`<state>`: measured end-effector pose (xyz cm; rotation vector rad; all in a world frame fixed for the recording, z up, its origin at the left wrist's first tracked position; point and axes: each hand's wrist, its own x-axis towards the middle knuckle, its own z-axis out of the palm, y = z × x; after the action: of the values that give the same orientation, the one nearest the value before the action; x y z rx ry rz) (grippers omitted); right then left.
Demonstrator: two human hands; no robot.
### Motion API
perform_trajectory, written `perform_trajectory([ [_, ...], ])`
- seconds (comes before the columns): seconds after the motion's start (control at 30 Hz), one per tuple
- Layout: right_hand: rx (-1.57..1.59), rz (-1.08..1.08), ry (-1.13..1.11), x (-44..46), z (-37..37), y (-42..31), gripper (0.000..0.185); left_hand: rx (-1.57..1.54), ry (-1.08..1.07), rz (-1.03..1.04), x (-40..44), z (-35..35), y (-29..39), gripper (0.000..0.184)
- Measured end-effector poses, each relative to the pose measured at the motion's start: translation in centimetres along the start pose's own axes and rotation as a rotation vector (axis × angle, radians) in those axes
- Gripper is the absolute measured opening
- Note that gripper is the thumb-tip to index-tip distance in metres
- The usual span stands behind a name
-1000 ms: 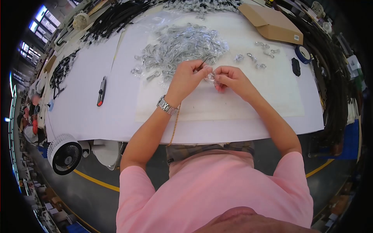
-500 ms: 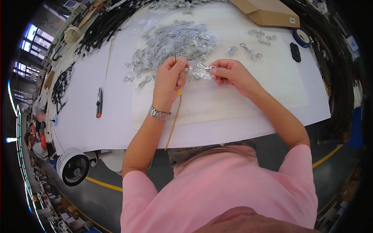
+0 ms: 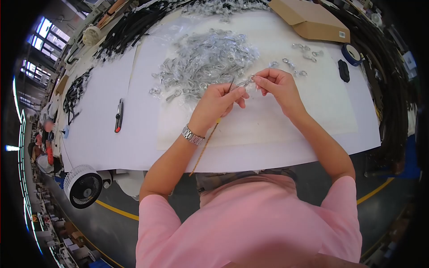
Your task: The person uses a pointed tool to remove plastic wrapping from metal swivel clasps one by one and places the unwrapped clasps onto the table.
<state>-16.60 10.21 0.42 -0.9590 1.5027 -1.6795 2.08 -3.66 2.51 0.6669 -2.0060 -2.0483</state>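
In the head view, I see a metal swivel snap hook (image 3: pixel 244 83) which is already off the big pile of bagged hooks (image 3: pixel 205 58) and lies in the air between the two hands, low over the middle of the work table (image 3: pixel 134 156). The right hand (image 3: pixel 283 89) pinches it at one end, thumb and finger together on the small metal. The left hand (image 3: pixel 214 102), with a wristwatch (image 3: pixel 193 135) behind it, is closed on a thin dark pointed tool (image 3: pixel 231 83); its tip stands up beside the hook, and I cannot tell if they touch. So, in my judgement, the hook is in position to be worked on with the tool. A braided cord (image 3: pixel 203 149) runs from under this hand to the near edge of the table. The pile stands just beyond the hands, and some loose hooks (image 3: pixel 288 63) lie beyond the right hand. Toward the far right corner are a cardboard box (image 3: pixel 310 22) and a roll of blue tape (image 3: pixel 346 53); the utility knife (image 3: pixel 119 116) lies toward the left edge. Between the hands and the near edge the pale covering shows widely, which gives them room to draw back, but the cord could catch there.
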Motion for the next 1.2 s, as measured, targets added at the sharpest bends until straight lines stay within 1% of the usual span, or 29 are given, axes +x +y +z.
perform_trajectory([
  [0.1, -0.065, -0.022, 0.017, 0.1, 0.0, 0.0, 0.016, -0.049, -0.030, -0.001, 0.3, -0.1, -0.5, 0.030],
  [0.3, -0.487, -0.221, 0.161, -1.4, 0.9, -2.3, 0.017, -0.184, -0.171, -0.060, 0.5, 0.0, -1.2, 0.030],
  [0.4, -0.298, -0.266, 0.202, -1.2, 0.6, -2.4, 0.016, -0.193, -0.209, -0.071, 0.5, 0.3, -1.3, 0.028],
  [0.5, 0.086, -0.145, 0.162, -0.1, -0.3, -1.9, 0.015, -0.242, -0.234, -0.064, 0.8, 0.4, -2.1, 0.026],
  [0.6, -0.041, 0.049, 0.134, -0.3, 0.7, -2.4, 0.015, -0.180, -0.085, 0.004, 0.7, 0.7, -1.8, 0.024],
  [0.7, -0.081, 0.028, 0.070, -1.3, 1.4, -2.2, 0.016, -0.128, 0.010, 0.062, 0.2, 1.0, -1.0, 0.023],
  [0.8, -0.208, -0.124, 0.081, -1.2, 0.9, -1.9, 0.015, -0.152, -0.025, 0.071, -0.1, 0.8, -0.7, 0.025],
  [0.9, -0.265, -0.160, 0.146, -1.2, 0.8, -2.3, 0.016, -0.160, -0.096, -0.007, -0.2, 1.0, -0.5, 0.026],
  [1.0, -0.099, -0.137, 0.126, -1.0, 0.6, -2.8, 0.018, -0.189, -0.139, -0.021, -0.2, 1.1, -0.6, 0.026],
  [1.1, 0.154, -0.081, 0.181, -0.6, 0.1, -2.4, 0.021, -0.217, -0.144, -0.024, -0.1, 0.9, -0.8, 0.026],
  [1.2, 0.132, 0.012, 0.216, -1.0, 2.3, -2.9, 0.029, -0.214, -0.080, 0.043, -0.1, 0.7, -0.9, 0.024],
])
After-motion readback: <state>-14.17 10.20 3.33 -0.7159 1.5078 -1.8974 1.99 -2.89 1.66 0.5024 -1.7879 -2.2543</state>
